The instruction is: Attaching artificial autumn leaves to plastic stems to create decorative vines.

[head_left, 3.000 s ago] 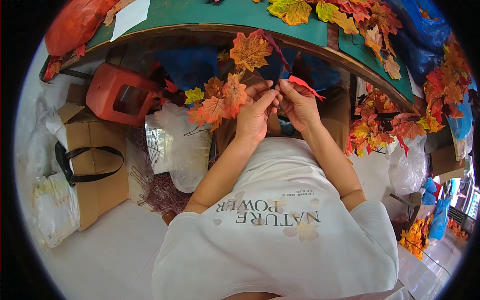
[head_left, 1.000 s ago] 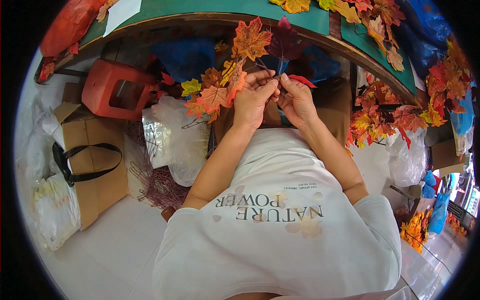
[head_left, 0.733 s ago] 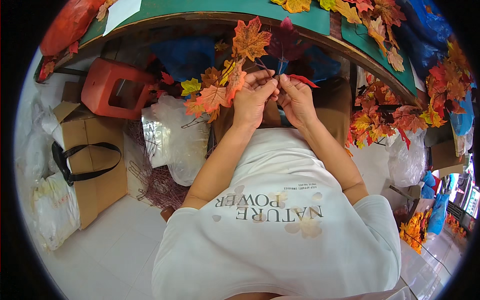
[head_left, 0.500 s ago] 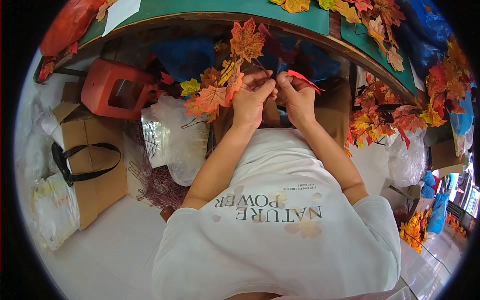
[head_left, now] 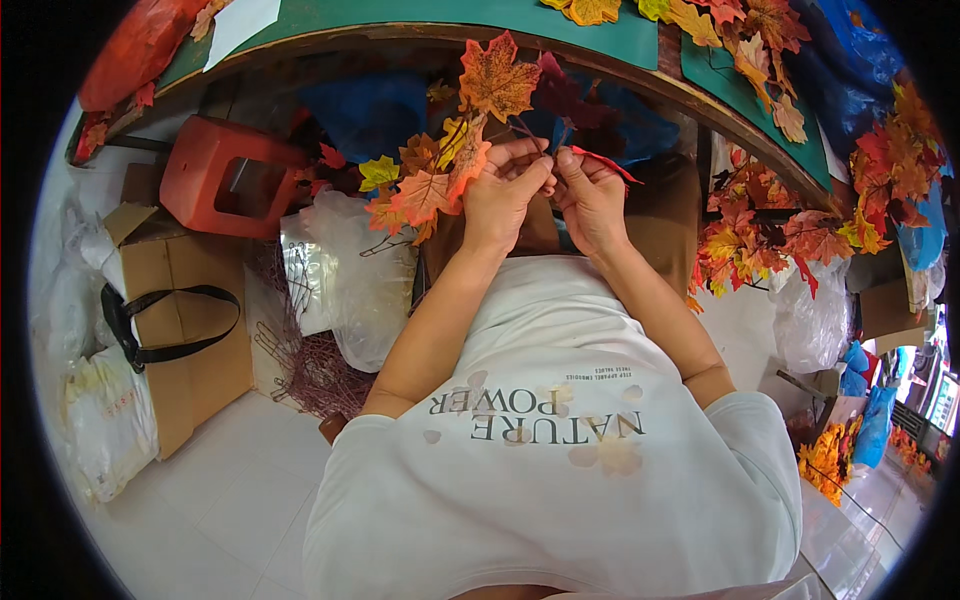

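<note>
My left hand (head_left: 503,195) is closed on the stem of an artificial maple-leaf garland (head_left: 424,197), with orange and yellow leaves hanging to its left. A large orange-brown leaf (head_left: 497,80) stands up above the fingers, beside a dark maroon leaf (head_left: 562,92). Close on the right, my right hand (head_left: 594,205) pinches a red leaf (head_left: 608,163), seen nearly edge-on. The fingertips of both hands almost meet at a thin stem, and the exact join between them is hidden.
Above my hands runs the wooden edge of a green-topped table (head_left: 450,18). On the left are a red plastic stool (head_left: 188,178), a cardboard box (head_left: 195,370), clear plastic bags (head_left: 375,290) and tangled brown stems (head_left: 320,375). More leaf garlands (head_left: 745,240) hang at right.
My right hand has shifted slightly left towards my left hand, bringing the red leaf with it. More of the maroon leaf shows; the left hand's hold looks the same.
</note>
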Motion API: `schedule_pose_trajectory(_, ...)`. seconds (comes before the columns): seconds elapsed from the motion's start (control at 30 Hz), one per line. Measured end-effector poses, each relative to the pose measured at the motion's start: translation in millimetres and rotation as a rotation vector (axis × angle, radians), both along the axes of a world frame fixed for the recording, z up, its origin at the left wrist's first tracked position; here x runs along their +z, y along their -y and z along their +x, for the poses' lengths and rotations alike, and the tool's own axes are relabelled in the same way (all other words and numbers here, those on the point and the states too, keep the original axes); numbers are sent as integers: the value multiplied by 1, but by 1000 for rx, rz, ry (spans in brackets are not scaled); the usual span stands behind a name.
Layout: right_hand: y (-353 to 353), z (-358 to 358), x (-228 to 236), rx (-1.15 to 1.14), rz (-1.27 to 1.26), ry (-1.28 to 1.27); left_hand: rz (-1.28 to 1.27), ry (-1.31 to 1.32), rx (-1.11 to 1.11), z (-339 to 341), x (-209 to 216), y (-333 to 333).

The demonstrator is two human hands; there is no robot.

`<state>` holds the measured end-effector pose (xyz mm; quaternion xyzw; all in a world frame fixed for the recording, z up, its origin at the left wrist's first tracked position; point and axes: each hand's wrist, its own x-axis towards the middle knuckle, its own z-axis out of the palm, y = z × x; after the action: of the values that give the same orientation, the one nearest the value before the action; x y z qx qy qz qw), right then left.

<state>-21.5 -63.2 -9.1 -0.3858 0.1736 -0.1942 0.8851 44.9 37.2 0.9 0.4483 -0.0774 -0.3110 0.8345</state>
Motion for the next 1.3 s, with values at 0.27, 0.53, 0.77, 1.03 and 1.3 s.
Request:
schedule_pose_trajectory(0.27,-1,3,-5,-32,-90,-27,-7,8,11,1,-13,5)
schedule_pose_trajectory(0.53,3,5,-22,3,-307,-241,-158,-134,44,0,-18,4)
schedule_pose_trajectory(0.77,-19,-3,-5,274,-425,-230,-273,-196,190,21,-13,2)
schedule_pose_trajectory(1.03,0,17,5,-101,-794,-225,-123,-86,279,18,-26,-2)
schedule_pose_trajectory(1.3,2,19,42,-272,-2344,184,-265,-497,240,0,-5,-4)
